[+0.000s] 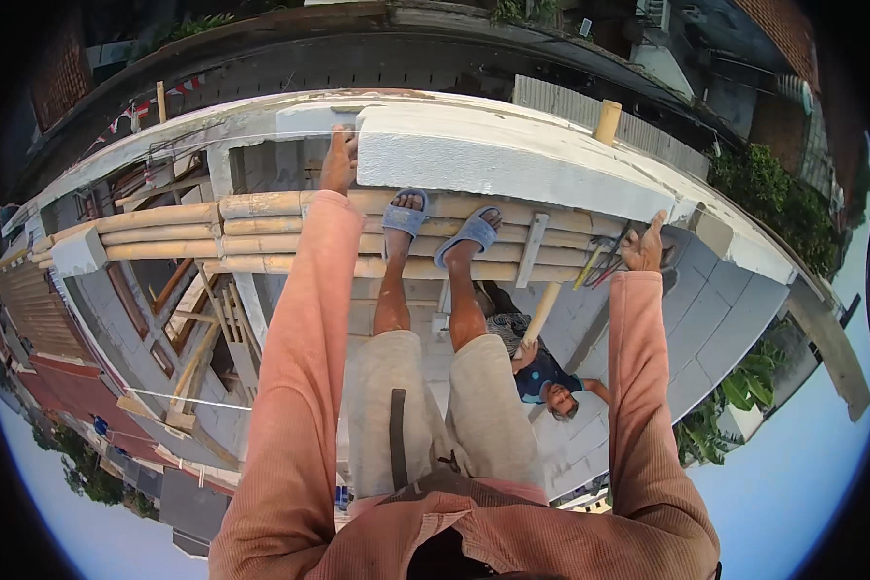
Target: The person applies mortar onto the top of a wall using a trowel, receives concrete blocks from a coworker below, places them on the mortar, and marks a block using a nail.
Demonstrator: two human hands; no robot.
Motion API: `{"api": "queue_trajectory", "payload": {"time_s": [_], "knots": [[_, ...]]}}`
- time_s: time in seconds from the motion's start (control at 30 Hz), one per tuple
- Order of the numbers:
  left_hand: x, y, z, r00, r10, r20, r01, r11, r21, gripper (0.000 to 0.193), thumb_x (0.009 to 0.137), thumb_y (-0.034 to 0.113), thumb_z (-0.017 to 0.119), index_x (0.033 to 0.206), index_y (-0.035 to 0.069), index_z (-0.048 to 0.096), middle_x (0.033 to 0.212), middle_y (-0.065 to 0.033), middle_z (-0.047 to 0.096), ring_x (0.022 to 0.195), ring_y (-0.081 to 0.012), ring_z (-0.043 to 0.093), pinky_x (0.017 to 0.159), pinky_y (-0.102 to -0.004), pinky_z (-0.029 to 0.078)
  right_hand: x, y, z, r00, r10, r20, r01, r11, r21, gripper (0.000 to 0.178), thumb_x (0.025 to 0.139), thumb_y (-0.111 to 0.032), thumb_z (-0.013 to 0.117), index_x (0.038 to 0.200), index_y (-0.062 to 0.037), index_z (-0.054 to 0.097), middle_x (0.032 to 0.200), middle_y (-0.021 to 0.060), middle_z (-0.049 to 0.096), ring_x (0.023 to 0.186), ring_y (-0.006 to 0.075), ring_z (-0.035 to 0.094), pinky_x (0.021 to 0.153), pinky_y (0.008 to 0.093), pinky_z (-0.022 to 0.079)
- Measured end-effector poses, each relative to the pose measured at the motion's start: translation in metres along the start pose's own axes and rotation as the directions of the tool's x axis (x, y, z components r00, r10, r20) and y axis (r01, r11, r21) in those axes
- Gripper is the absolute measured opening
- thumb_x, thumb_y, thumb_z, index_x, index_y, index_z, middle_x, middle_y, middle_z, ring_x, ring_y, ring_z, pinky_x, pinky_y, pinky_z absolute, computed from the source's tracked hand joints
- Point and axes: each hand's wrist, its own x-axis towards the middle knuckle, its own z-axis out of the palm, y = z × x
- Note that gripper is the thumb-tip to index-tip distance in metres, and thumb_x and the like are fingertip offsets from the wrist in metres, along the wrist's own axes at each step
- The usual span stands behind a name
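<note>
A long white aerated concrete block (pixel 493 155) lies along the top of the wall in front of me. My left hand (pixel 339 164) is against the block's left end, fingers pointing up along it. At the opposite end, my right hand (pixel 645 246) grips the lower right corner, with one finger raised and the others partly curled. Between them the two hands hold the block. A thin string line (pixel 251 138) runs over the wall toward the block's left end. My feet, in blue sandals (pixel 474 232), stand on bamboo poles just below the block.
Bamboo poles (pixel 164 232) form the narrow platform, with gaps to the level below. Colored-handled tools (pixel 590 269) lie near my right hand. Below, a person (pixel 551 387) holds a bamboo pole (pixel 543 309). A bamboo stub (pixel 607 122) rises behind the wall.
</note>
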Motion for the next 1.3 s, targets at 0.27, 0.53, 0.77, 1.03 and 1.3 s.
{"api": "queue_trajectory", "payload": {"time_s": [0.27, 0.53, 0.77, 1.03, 1.3], "knots": [[-0.104, 0.036, 0.039, 0.934, 0.295, 0.202, -0.331, 0.928, 0.172, 0.077, 0.103, 0.059, 0.036, 0.155, 0.002, 0.028, 0.156, -0.0095, 0.035, 0.144, -0.0215, 0.033, 0.119, -0.0343, 0.024, -0.007, -0.003, 0.003, 1.000, -0.014, -0.007, 0.015, 0.998, 0.068, 0.073, 0.088, -0.072, 0.058, 0.139, -0.0218, 0.045, 0.102, -0.0066, 0.051, 0.057, 0.0079, 0.041, 0.051, 0.0259, 0.032], [-0.146, 0.038, 0.074, 0.840, 0.506, 0.196, -0.363, 0.254, 0.897, 0.102, 0.094, 0.058, 0.059, 0.154, -0.010, 0.011, 0.159, -0.0303, 0.018, 0.151, -0.0372, 0.015, 0.122, -0.0450, 0.014, -0.011, 0.003, 0.008, 0.997, -0.060, 0.037, 0.054, 0.985, 0.167, 0.077, 0.085, -0.069, 0.065, 0.135, -0.0134, 0.047, 0.104, -0.0025, 0.052, 0.057, 0.0083, 0.041, 0.050, 0.0244, 0.030], [-0.190, -0.003, 0.157, 0.595, 0.430, 0.680, -0.402, -0.573, 0.714, 0.098, 0.091, 0.050, 0.067, 0.155, -0.004, 0.016, 0.160, -0.0254, 0.021, 0.151, -0.0407, 0.014, 0.123, -0.0509, 0.013, -0.001, 0.011, -0.004, 1.000, -0.013, 0.005, 0.011, 0.978, 0.210, 0.095, 0.077, -0.068, 0.075, 0.147, -0.0123, 0.041, 0.110, -0.0056, 0.055, 0.061, 0.0070, 0.037, 0.055, 0.0257, 0.030], [-0.164, -0.040, 0.300, 0.496, 0.188, 0.848, -0.545, -0.692, 0.473, 0.102, 0.083, 0.046, 0.075, 0.158, 0.008, 0.017, 0.162, -0.0179, 0.019, 0.152, -0.0357, 0.012, 0.124, -0.0513, 0.011, -0.003, 0.010, 0.002, 0.976, -0.205, 0.072, 0.173, 0.934, 0.313, 0.090, 0.081, -0.060, 0.075, 0.145, -0.0027, 0.046, 0.133, 0.0125, 0.058, 0.119, 0.0223, 0.053, 0.103, 0.0363, 0.039], [-0.125, -0.069, 0.335, 0.608, 0.173, 0.775, -0.387, -0.788, 0.479, 0.104, 0.069, 0.046, 0.085, 0.152, 0.016, 0.030, 0.127, -0.0120, 0.054, 0.116, -0.0338, 0.052, 0.100, -0.0504, 0.039, 0.004, 0.015, 0.003, 0.942, -0.329, -0.075, 0.334, 0.885, 0.325, 0.084, 0.081, -0.056, 0.074, 0.132, 0.0059, 0.052, 0.117, 0.0254, 0.066, 0.109, 0.0370, 0.064, 0.097, 0.0402, 0.047]]}}
